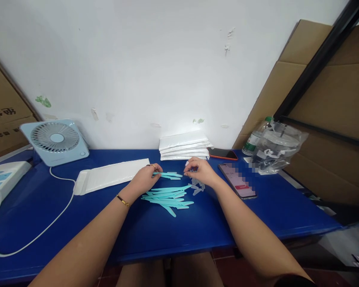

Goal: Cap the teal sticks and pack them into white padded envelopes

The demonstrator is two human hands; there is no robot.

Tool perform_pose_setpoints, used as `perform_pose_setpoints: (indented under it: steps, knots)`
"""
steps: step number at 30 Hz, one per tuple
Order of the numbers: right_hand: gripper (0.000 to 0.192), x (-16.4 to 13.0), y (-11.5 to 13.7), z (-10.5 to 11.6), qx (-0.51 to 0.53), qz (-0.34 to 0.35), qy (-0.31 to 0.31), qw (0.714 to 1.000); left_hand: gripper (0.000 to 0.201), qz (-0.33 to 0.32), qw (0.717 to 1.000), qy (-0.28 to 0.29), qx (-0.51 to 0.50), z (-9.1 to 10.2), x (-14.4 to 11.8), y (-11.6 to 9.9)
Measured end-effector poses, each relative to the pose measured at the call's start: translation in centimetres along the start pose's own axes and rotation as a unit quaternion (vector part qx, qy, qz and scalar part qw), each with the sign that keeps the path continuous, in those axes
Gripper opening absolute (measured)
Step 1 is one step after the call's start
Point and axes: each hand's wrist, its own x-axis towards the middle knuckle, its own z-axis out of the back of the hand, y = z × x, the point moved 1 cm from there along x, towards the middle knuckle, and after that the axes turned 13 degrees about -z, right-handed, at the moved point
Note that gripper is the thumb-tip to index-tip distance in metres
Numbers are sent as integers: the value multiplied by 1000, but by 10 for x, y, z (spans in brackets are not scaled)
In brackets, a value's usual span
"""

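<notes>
My left hand (146, 177) is closed on the ends of a few turquoise eyebrow razors (174, 175), whose other ends point right. Just below it, a loose pile of several more turquoise razors (167, 196) lies on the blue table (203, 231). My right hand (200, 170) is to the right of the held razors' tips, with thumb and forefinger drawn together. A small whitish piece shows at its fingers, too small to make out surely. Beneath this hand, several small clear plastic caps (196, 191) lie scattered, partly hidden by it.
A flat white padded envelope (104, 175) lies left of my left hand. More are stacked (184, 147) against the wall. Two phones (223, 154) (237, 181), a bottle (253, 141) and a bagged cup (277, 147) stand right. A blue fan (56, 139) with a white cable (48, 229) is left.
</notes>
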Motion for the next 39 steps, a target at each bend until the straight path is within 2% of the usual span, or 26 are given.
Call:
perform_pose_setpoints:
  steps: [2,5,7,10,19,25,32,37,39]
  knots:
    - [9,-3,-3,12,-61,-24,48,997,19,-29,999,-5,36,1,-1,-4]
    - [14,-9,-5,23,-120,-54,140,981,20,-95,993,67,4,-4,-3,-13]
    - [16,-11,-5,23,-141,-65,168,973,16,-118,985,125,-3,-9,-3,-18]
    - [14,-12,-5,18,-147,-75,191,968,13,-121,979,159,28,-15,-3,-22]
    - [15,-11,-9,25,-45,-98,205,973,16,-149,966,140,160,-15,-2,-23]
    - [12,-12,-7,25,-10,-97,182,979,18,-147,976,138,83,-12,-2,-23]
    - [17,-11,-13,23,19,-102,185,977,16,-144,976,142,78,-15,0,-22]
    - [13,-10,-8,26,-9,-68,119,990,22,-115,989,81,41,-9,-2,-18]
    - [17,-11,-3,27,8,-74,117,990,24,-96,993,64,14,-6,-3,-17]
